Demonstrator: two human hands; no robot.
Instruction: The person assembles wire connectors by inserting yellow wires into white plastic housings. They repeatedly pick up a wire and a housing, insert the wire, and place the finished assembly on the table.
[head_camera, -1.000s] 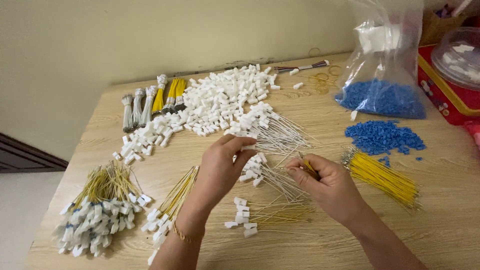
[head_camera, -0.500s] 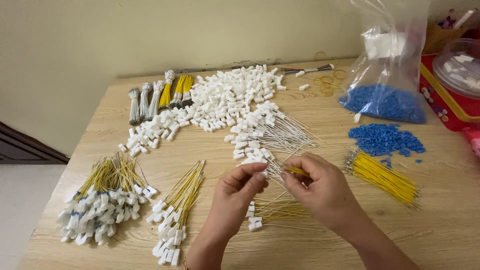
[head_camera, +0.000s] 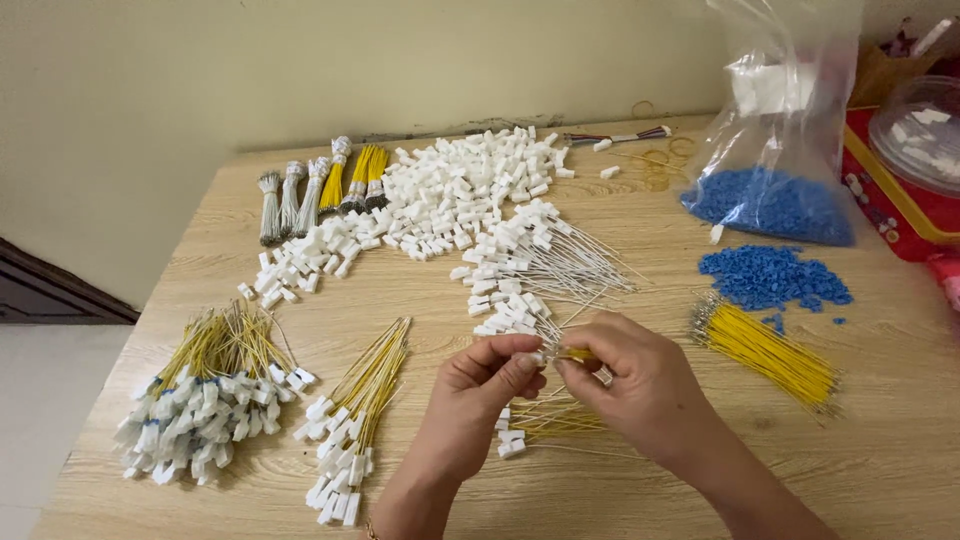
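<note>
My left hand (head_camera: 487, 385) pinches a small white plastic connector (head_camera: 537, 357) at its fingertips. My right hand (head_camera: 625, 378) meets it from the right, holding a yellow wire (head_camera: 578, 354) by its end against the connector. Both hands hover over the wooden table (head_camera: 880, 440), just above a small bunch of yellow wires with white connectors (head_camera: 540, 420). A fan of grey wires with white connectors (head_camera: 535, 265) lies just beyond the hands.
A heap of loose white connectors (head_camera: 450, 195) lies at the back. Finished yellow bundles (head_camera: 205, 390) (head_camera: 355, 415) lie at the left. Bare yellow wires (head_camera: 765, 350), blue connectors (head_camera: 770, 277) and a plastic bag (head_camera: 780, 150) of them sit right. Tied wire bundles (head_camera: 320, 190) lie far left.
My left hand came back from the grey-wire pile toward me with a white connector. Both hands drew together near the table's front. The view shifted slightly.
</note>
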